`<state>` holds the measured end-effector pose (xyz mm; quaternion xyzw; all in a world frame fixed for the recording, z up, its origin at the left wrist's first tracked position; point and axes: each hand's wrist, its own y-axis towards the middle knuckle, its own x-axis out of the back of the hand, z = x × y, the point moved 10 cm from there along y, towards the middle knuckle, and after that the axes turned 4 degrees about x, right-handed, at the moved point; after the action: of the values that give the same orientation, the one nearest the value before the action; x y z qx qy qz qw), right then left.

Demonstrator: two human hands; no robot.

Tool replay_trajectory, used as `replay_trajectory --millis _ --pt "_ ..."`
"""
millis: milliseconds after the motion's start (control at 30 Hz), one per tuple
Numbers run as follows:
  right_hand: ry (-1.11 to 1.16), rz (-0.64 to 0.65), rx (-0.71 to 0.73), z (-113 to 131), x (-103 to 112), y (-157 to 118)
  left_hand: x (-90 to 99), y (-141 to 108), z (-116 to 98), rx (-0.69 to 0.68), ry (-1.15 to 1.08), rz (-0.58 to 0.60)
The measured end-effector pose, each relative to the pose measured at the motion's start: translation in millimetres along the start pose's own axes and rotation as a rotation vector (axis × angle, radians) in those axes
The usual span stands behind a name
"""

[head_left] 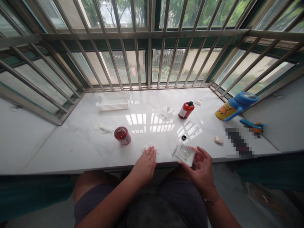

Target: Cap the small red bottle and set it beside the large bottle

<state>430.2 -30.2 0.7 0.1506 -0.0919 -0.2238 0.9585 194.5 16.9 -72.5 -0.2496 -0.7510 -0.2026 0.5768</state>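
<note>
My left hand [149, 160] lies flat on a crumpled white tissue [156, 148] near the front edge of the white sill, fingers stretched out. In my right hand [202, 166] is a small clear plastic box [185, 154], gripped between thumb and fingers and tilted over the sill's edge. Just behind the box sits a small black cap [183, 137]. To the left of my left hand stands a dark red bottle [122, 136] with its top uncapped. Farther back, a red bottle [186, 110] with a black cap and a pale label stands upright.
A white perforated basket [114, 106] sits at the back left, with crumpled white tissue [104, 128] in front. Clear plastic [167, 112] lies beside the capped bottle. At right are a blue and yellow flask [236, 106], a pinkish block [218, 140] and a blurred dark item [239, 141]. Metal bars [149, 63] line the window.
</note>
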Motion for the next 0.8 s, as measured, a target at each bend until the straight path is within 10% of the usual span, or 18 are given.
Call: replay_trajectory --millis 133,367,600,800 --pt "-0.019 0.009 -0.001 3.7 1.3 -1.3 -4.4 47.1 -29.8 -0.091 -0.042 0.036" --pt "-0.031 0.013 0.01 5.3 5.0 -3.2 -6.5 111.0 -7.9 0.088 0.003 0.003" --pt "-0.016 0.047 -0.016 -4.6 -9.0 -4.4 -1.0 32.3 15.9 0.118 0.047 -0.03" --pt "0.015 0.12 0.003 -17.3 -29.3 -4.8 18.9 -63.7 89.3 0.244 0.124 -0.133"
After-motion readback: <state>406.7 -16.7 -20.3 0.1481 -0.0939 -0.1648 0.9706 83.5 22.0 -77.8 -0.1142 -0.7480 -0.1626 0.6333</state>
